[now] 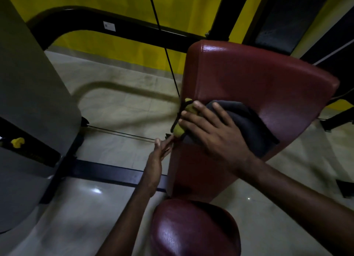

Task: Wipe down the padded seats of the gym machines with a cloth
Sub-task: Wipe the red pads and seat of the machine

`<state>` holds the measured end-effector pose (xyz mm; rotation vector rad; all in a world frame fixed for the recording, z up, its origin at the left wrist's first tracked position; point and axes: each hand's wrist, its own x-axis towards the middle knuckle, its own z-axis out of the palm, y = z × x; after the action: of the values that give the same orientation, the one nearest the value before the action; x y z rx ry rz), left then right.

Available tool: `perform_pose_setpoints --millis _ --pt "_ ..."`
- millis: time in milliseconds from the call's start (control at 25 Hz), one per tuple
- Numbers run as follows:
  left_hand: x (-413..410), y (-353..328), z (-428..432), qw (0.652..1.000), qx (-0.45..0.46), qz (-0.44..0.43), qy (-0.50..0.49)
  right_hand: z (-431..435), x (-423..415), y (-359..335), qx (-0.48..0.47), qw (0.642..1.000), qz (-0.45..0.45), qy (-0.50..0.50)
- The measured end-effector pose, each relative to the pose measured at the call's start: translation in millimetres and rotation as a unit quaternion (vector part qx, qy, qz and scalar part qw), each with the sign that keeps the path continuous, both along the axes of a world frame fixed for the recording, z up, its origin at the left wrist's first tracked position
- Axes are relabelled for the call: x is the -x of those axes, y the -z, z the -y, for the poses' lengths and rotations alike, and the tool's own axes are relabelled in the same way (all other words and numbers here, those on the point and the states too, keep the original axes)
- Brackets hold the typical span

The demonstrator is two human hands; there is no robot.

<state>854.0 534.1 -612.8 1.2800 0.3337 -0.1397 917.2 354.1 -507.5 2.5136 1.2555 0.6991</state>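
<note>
A large dark-red padded rest [254, 77] slopes across the right of the view. On its lower left part lies a dark grey cloth [247, 125] with a yellow edge. My right hand [212, 129] lies flat on the cloth, fingers spread and straight, pressing it onto the pad. My left hand [157, 159] is at the pad's left edge with straight fingers touching its side. Below them sits a smaller round dark-red seat [193, 230].
A black machine frame [92, 23] curves along the yellow wall behind. Thin black cables [168, 58] run down beside the pad's left edge. A grey weight-stack housing [28, 94] with a yellow pin [18, 142] stands at left. Pale tiled floor [118, 106] lies below.
</note>
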Motion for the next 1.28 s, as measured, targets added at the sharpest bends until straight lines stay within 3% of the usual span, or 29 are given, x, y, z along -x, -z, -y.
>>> perform_pose_setpoints --millis 120,280,360,440,520,600,760,800,880,920,1000,1080,1160,1280 --pt "-23 -26 1 0.995 -0.082 0.048 -0.005 51 5 -7 -0.166 0.981 -0.004 0.096" --pt "-66 -67 16 0.979 -0.159 0.124 0.015 43 14 -2 -0.423 0.881 -0.013 0.213" --pt "-76 -68 25 0.971 -0.197 0.136 -0.008 12 14 4 -0.432 0.879 -0.013 0.203" --pt "-78 -60 29 0.965 -0.22 0.143 -0.03 6 13 8 -0.347 0.924 -0.03 0.156" --pt "-76 -55 31 0.962 -0.225 0.146 -0.052 36 12 6 -0.285 0.948 -0.033 0.136" --pt "-74 -58 38 0.961 -0.217 0.152 -0.074 77 14 1 -0.334 0.927 -0.034 0.165" --pt "-72 -61 47 0.954 -0.229 0.162 -0.109 94 8 -7 -0.503 0.834 -0.001 0.227" --pt "-72 -60 49 0.954 -0.229 0.158 -0.11 84 4 -9 -0.511 0.826 0.005 0.236" --pt "-68 -62 53 0.951 -0.242 0.146 -0.122 73 -2 -11 -0.482 0.848 0.01 0.22" --pt "-63 -67 57 0.938 -0.274 0.156 -0.146 75 -2 -9 -0.458 0.864 0.004 0.208" --pt "-55 -89 66 0.867 -0.378 0.243 -0.218 91 4 2 -0.456 0.867 -0.006 0.201" --pt "-56 -116 82 0.788 -0.451 0.37 -0.197 99 16 20 -0.529 0.816 0.009 0.232" --pt "-68 -141 99 0.732 -0.494 0.462 -0.087 95 27 37 -0.604 0.755 0.009 0.254" --pt "-84 -146 118 0.65 -0.563 0.509 0.043 94 26 34 -0.681 0.694 0.001 0.233"
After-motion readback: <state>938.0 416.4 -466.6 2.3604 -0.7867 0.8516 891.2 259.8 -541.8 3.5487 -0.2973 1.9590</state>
